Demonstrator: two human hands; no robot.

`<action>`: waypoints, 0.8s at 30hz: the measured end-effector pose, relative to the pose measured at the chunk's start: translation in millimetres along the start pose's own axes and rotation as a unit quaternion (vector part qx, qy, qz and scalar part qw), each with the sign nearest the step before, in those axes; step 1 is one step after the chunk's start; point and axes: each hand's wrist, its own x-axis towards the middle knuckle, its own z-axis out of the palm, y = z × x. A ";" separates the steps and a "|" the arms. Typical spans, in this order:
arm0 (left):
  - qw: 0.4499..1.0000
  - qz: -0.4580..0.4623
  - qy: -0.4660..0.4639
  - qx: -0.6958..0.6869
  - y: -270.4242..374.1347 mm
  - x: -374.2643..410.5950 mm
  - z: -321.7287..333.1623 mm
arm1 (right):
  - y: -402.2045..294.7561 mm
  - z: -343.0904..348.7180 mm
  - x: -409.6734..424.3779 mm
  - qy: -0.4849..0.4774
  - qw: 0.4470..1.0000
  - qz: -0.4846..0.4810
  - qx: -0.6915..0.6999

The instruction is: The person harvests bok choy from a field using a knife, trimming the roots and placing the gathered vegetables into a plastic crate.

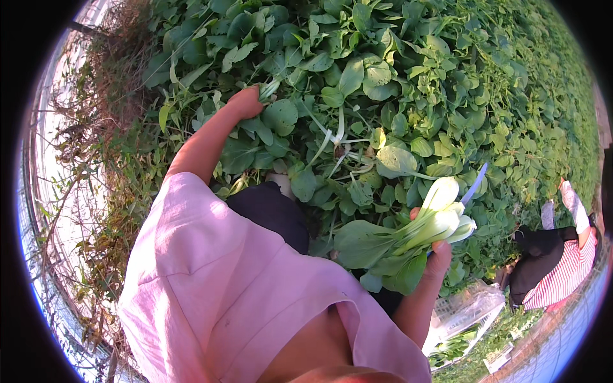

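My left hand [246, 102] reaches out into the leafy bed and is closed around the pale stems [269, 90] of a green leafy plant. In my right hand [439, 261] is a cut bok choy [443, 218], its white base pointing up and right and its leaves hanging toward my body. A narrow blue-looking blade [475, 183], apparently a knife's, sticks out beyond that base; its handle is hidden by the bok choy and my hand. Between my hands, loose pale stalks [339, 129] lie splayed among leaves dotted with holes.
A white crate [486, 330] with leafy greens and clear plastic [471, 306] stands at lower right. Beyond it a co-worker in a striped top [555, 277] bends over the bed. Dry brush [119, 72] borders the left side. Dense greens [503, 95] spread ahead and right.
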 end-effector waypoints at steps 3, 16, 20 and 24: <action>0.998 0.050 -0.038 -0.007 -0.2 -23.2 3.8 | -0.6 -6.3 -3.5 0.005 0.999 -0.021 0.025; 0.947 -0.313 -0.056 -0.041 -233.2 -219.2 101.5 | 7.0 -23.1 -2.8 -0.198 0.975 -0.058 0.087; 0.947 -0.255 -0.191 0.041 -196.3 -216.9 96.0 | 9.0 -28.8 2.4 -0.225 0.970 -0.048 0.082; 0.995 -0.034 -0.082 0.051 -104.6 -159.5 3.6 | 10.7 -23.4 -0.6 -0.191 0.972 -0.008 0.136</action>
